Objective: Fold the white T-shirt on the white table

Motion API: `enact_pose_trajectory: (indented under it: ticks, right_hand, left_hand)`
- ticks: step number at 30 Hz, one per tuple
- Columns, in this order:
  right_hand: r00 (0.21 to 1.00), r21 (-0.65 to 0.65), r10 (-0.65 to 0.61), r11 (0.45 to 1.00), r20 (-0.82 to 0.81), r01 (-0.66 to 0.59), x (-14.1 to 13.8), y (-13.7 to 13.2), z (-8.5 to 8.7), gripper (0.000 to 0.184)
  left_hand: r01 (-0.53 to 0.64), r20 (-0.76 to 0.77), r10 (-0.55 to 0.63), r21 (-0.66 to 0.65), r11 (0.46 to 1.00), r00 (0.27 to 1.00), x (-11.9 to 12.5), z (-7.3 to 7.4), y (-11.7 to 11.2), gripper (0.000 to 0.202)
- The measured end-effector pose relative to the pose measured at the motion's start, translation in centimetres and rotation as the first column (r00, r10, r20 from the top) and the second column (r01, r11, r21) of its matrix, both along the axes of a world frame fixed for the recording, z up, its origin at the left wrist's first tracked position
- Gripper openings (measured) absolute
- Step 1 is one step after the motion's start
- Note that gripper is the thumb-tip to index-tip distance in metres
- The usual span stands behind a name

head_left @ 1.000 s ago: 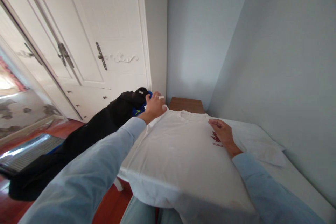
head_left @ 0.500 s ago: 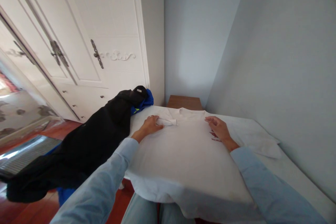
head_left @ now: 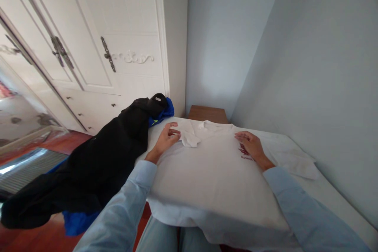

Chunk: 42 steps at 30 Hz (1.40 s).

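A white T-shirt [head_left: 212,177] with a small red print on the chest lies spread face up on a white table [head_left: 327,193] in front of me. My left hand [head_left: 165,138] rests at the shirt's left shoulder, fingers loosely curled beside the left sleeve [head_left: 187,136], which lies folded inward onto the chest. My right hand [head_left: 251,145] lies flat and open on the red print. The right sleeve [head_left: 295,163] is stretched out toward the wall.
A heap of black clothing [head_left: 97,165] with blue fabric [head_left: 77,222] under it hangs off the table's left side. White wardrobe doors [head_left: 97,43] stand at left, a brown wooden piece [head_left: 208,114] beyond the table, a pale wall [head_left: 325,67] at right.
My left hand came back from the far left edge, carrying the left sleeve inward onto the shirt, and has now let it lie there. My right hand stayed on the print.
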State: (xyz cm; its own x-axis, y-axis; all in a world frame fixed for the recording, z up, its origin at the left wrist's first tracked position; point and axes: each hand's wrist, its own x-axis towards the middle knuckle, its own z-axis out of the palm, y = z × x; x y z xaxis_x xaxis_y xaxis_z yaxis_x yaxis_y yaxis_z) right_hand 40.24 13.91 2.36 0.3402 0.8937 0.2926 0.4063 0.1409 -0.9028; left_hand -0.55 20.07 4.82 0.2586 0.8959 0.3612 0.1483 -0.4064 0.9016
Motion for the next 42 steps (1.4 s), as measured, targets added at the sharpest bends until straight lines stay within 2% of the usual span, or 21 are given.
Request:
enact_pose_trajectory:
  ticks: [1,3,5,7,10,13,15,17,20,22,25,27,28,29,31,33,34,36,38,40,42]
  right_hand:
    - [1.0,0.0,0.001,1.0,0.005,-0.001,-0.1,0.0,0.0,0.015]
    - [0.999,-0.006,-0.008,1.0,0.037,0.008,-0.2,-0.1,0.1,0.015]
    - [0.996,-0.021,-0.023,0.999,0.084,0.025,-0.3,-0.2,0.2,0.017]
    - [0.991,-0.029,-0.038,0.999,0.127,0.042,-0.4,-0.3,0.3,0.018]
    - [0.986,-0.029,-0.063,0.997,0.157,0.069,-0.5,-0.5,0.4,0.017]
    - [0.981,-0.034,-0.057,0.997,0.184,0.065,-0.4,-0.6,0.5,0.018]
    - [0.979,-0.036,-0.047,0.998,0.197,0.055,-0.4,-0.6,0.6,0.019]
    - [0.978,-0.036,-0.04,0.998,0.203,0.048,-0.3,-0.6,0.5,0.021]
    - [0.976,-0.036,-0.03,0.999,0.217,0.038,-0.2,-0.5,0.4,0.022]
    - [0.974,-0.035,-0.028,0.999,0.226,0.037,-0.1,-0.4,0.3,0.022]
    - [0.971,-0.037,-0.028,0.999,0.237,0.037,0.1,-0.2,0.2,0.02]
    - [0.969,-0.04,-0.021,0.999,0.245,0.031,0.2,-0.2,0.1,0.019]
    - [0.968,-0.041,-0.016,0.999,0.249,0.027,0.2,-0.2,0.1,0.019]
    - [0.968,-0.042,-0.012,0.999,0.252,0.024,0.3,-0.2,0.1,0.018]
    - [0.966,-0.045,-0.006,0.999,0.258,0.018,0.3,-0.2,0.1,0.017]
    - [0.965,-0.047,-0.006,0.999,0.261,0.019,0.3,-0.1,0.0,0.017]
    - [0.965,-0.049,-0.005,0.999,0.263,0.018,0.4,-0.1,-0.1,0.018]
    - [0.964,-0.054,-0.002,0.998,0.265,0.017,0.4,-0.1,-0.1,0.019]
    - [0.963,-0.06,-0.001,0.998,0.27,0.018,0.4,-0.1,-0.1,0.019]
    - [0.964,-0.061,0.003,0.998,0.266,0.013,0.5,-0.2,-0.1,0.019]
    - [0.971,-0.064,0.004,0.998,0.238,0.012,0.5,-0.2,0.0,0.019]
  left_hand:
    - [0.01,0.011,-0.009,-0.04,0.999,1.0,0.1,0.0,0.0,0.054]
    - [-0.085,-0.006,0.085,-0.036,0.996,0.996,0.2,0.0,0.1,0.056]
    - [-0.246,-0.073,0.249,0.039,0.968,0.966,0.1,-0.1,0.3,0.054]
    - [-0.315,-0.226,0.334,0.119,0.942,0.915,-0.1,-0.3,0.5,0.053]
    - [-0.197,-0.49,0.263,0.183,0.963,0.831,-0.5,-0.4,0.5,0.041]
    - [-0.079,-0.523,0.178,0.207,0.975,0.834,-0.6,-0.2,0.3,0.024]
    - [-0.091,-0.451,0.182,0.216,0.972,0.874,-0.6,0.0,0.3,0.021]
    - [-0.157,-0.344,0.225,0.215,0.964,0.912,-0.6,0.2,0.3,0.019]
    - [-0.214,-0.095,0.229,0.141,0.966,0.969,-0.6,0.8,0.1,0.02]
    - [-0.151,0.093,0.148,0.031,0.988,0.985,-0.7,1.3,-0.2,0.025]
    - [0.033,0.325,0.008,-0.122,0.992,0.946,-0.9,2.3,-0.8,0.036]
    - [0.084,0.414,-0.007,-0.168,0.982,0.91,-1.1,2.7,-0.9,0.041]
    - [0.065,0.427,0.018,-0.179,0.982,0.904,-1.2,2.7,-0.8,0.041]
    - [0.018,0.41,0.058,-0.179,0.984,0.91,-1.3,2.6,-0.7,0.041]
    - [-0.137,0.279,0.17,-0.133,0.982,0.945,-1.6,1.9,-0.2,0.039]
    - [-0.243,0.055,0.244,-0.02,0.97,0.968,-1.9,0.9,0.3,0.037]
    - [-0.235,-0.065,0.238,0.048,0.971,0.969,-2.0,0.4,0.5,0.036]
    - [-0.108,-0.269,0.143,0.143,0.984,0.952,-2.2,-0.4,0.6,0.029]
    - [0.054,-0.371,0.014,0.172,0.984,0.929,-2.3,-0.6,0.2,0.024]
    - [0.155,-0.372,-0.088,0.154,0.976,0.924,-2.5,-0.5,-0.5,0.027]
    - [0.196,-0.316,-0.153,0.11,0.974,0.936,-2.8,-0.1,-1.4,0.037]
